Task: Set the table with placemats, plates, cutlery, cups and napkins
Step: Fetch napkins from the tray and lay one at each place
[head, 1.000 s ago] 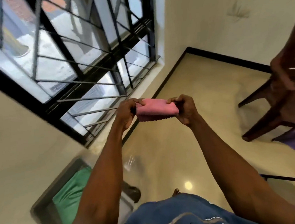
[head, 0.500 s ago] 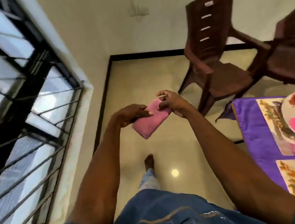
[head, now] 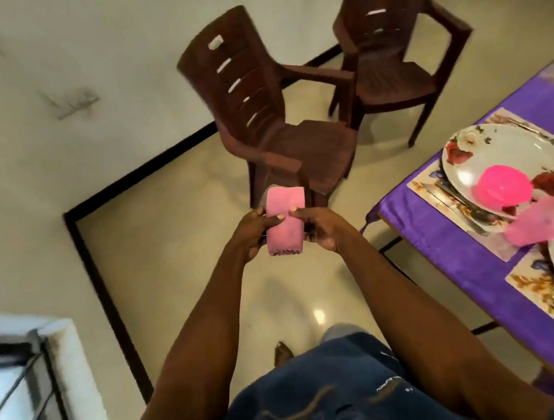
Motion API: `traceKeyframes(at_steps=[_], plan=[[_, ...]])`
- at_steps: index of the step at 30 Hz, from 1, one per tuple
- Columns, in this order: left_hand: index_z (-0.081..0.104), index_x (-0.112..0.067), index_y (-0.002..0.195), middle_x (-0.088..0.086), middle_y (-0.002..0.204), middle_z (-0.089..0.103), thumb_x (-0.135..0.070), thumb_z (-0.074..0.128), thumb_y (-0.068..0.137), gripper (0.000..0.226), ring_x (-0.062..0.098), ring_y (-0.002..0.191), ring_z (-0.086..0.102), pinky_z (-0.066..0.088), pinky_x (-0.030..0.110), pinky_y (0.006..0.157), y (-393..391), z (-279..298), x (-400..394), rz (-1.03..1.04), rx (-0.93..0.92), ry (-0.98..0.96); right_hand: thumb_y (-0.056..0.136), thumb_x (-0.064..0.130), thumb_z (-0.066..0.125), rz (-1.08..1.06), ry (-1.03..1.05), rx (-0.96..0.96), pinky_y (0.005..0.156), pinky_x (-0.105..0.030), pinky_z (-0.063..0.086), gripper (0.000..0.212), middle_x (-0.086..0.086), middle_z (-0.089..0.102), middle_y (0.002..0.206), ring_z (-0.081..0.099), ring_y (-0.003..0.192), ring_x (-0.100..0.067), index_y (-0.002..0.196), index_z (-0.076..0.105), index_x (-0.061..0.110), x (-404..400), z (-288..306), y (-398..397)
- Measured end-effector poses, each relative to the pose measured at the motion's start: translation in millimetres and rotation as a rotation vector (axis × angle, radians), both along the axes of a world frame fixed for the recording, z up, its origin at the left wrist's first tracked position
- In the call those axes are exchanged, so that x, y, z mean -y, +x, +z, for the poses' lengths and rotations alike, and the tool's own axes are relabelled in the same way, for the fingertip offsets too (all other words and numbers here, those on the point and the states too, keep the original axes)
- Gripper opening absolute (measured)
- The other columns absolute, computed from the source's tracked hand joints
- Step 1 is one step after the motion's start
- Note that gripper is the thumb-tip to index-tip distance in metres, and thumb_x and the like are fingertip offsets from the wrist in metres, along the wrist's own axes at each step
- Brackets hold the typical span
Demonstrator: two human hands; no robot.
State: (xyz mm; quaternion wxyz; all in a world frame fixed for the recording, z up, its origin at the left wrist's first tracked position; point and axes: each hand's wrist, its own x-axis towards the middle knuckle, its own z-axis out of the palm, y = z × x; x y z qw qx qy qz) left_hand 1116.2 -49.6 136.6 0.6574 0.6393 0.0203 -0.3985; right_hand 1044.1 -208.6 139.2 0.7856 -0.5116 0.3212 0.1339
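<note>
You pinch the folded pink napkin (head: 285, 224) between your left hand (head: 254, 232) and right hand (head: 320, 227) at twelve o'clock, thumbs on top, probably to keep its fold flat before carrying it to the table (head: 445, 238) at three o'clock.

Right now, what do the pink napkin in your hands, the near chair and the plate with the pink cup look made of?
Pink napkin: soft matte cloth, apparently; it is folded and has a zigzag-cut lower edge. Near chair: brown moulded plastic by its look, one piece with slots in the back and a dull sheen. Plate: glossy white with a rose print, ceramic or melamine; the blur leaves that open. Pink cup: probably plastic, a bright uniform pink.
</note>
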Motion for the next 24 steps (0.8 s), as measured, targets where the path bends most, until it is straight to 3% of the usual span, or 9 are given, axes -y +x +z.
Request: traceKeyframes(at_steps=[3, 6, 9, 13, 16, 20, 22, 24], plan=[[0.064, -0.012, 0.117, 0.014, 0.120, 0.069, -0.003, 0.067, 0.088, 0.030, 0.030, 0.109, 0.066, 0.053, 0.045, 0.094, 39, -7, 39, -0.152, -0.039, -0.059, 0.076, 0.038, 0.081, -0.070, 0.029, -0.082, 0.091, -0.043, 0.053, 0.054, -0.009, 0.071, 0.115, 0.064, 0.107, -0.027, 0.119, 0.066, 0.011, 23, -2, 24], [0.064, -0.008, 0.109, 0.016, 0.115, 0.070, -0.001, 0.068, 0.087, 0.024, 0.034, 0.106, 0.066, 0.054, 0.047, 0.093, 70, -18, 79, -0.224, -0.039, -0.035, 0.085, 0.025, 0.073, -0.197, 0.025, -0.077, 0.087, -0.038, 0.048, 0.033, -0.011, 0.070, 0.110, 0.061, 0.102, -0.028, 0.111, 0.066, 0.006, 52, -12, 42], [0.062, -0.005, 0.116, 0.014, 0.114, 0.069, -0.004, 0.066, 0.089, 0.027, 0.027, 0.096, 0.068, 0.059, 0.039, 0.081, 105, -27, 133, -0.307, -0.042, 0.005, 0.091, 0.021, 0.067, -0.381, -0.052, -0.035, 0.083, -0.038, 0.051, 0.015, -0.014, 0.069, 0.107, 0.063, 0.094, -0.027, 0.100, 0.066, 0.009, 91, -22, 66], [0.061, -0.008, 0.114, 0.014, 0.114, 0.068, -0.008, 0.064, 0.092, 0.021, 0.022, 0.093, 0.067, 0.056, 0.039, 0.086, 137, -28, 207, -0.400, 0.010, 0.057, 0.096, 0.032, 0.059, -0.589, -0.356, -0.045, 0.090, -0.046, 0.055, 0.026, -0.010, 0.068, 0.114, 0.065, 0.102, -0.027, 0.114, 0.063, 0.014, 132, -29, 97], [0.061, -0.004, 0.121, 0.013, 0.114, 0.069, -0.009, 0.064, 0.092, 0.029, 0.023, 0.095, 0.066, 0.055, 0.039, 0.089, 151, -28, 257, -0.477, 0.090, 0.087, 0.100, 0.036, 0.049, -0.702, -0.573, -0.106, 0.092, -0.038, 0.051, 0.038, -0.011, 0.066, 0.121, 0.062, 0.108, -0.027, 0.127, 0.059, 0.011, 156, -30, 111], [0.066, -0.006, 0.115, 0.017, 0.113, 0.070, -0.014, 0.075, 0.082, 0.034, 0.035, 0.105, 0.066, 0.053, 0.048, 0.095, 156, -32, 323, -0.624, 0.125, 0.099, 0.103, 0.034, 0.042, -0.903, -0.643, -0.240, 0.088, -0.036, 0.047, 0.035, -0.017, 0.064, 0.115, 0.061, 0.105, -0.033, 0.121, 0.054, 0.006, 197, -22, 114], [0.068, -0.014, 0.103, 0.011, 0.103, 0.073, -0.023, 0.077, 0.072, 0.033, 0.030, 0.097, 0.068, 0.055, 0.043, 0.091, 149, -33, 357, -0.734, 0.129, 0.101, 0.104, 0.033, 0.041, -1.008, -0.687, -0.325, 0.087, -0.036, 0.047, 0.033, -0.019, 0.063, 0.113, 0.061, 0.104, -0.034, 0.119, 0.052, 0.005, 215, -20, 107], [0.068, -0.016, 0.102, 0.006, 0.099, 0.074, -0.023, 0.076, 0.076, 0.028, 0.023, 0.090, 0.069, 0.056, 0.038, 0.087, 135, -34, 387, -0.916, 0.143, 0.085, 0.104, 0.033, 0.039, -1.116, -0.704, -0.402, 0.087, -0.041, 0.050, 0.032, -0.021, 0.064, 0.112, 0.063, 0.103, -0.037, 0.120, 0.048, 0.007, 228, -21, 91]])
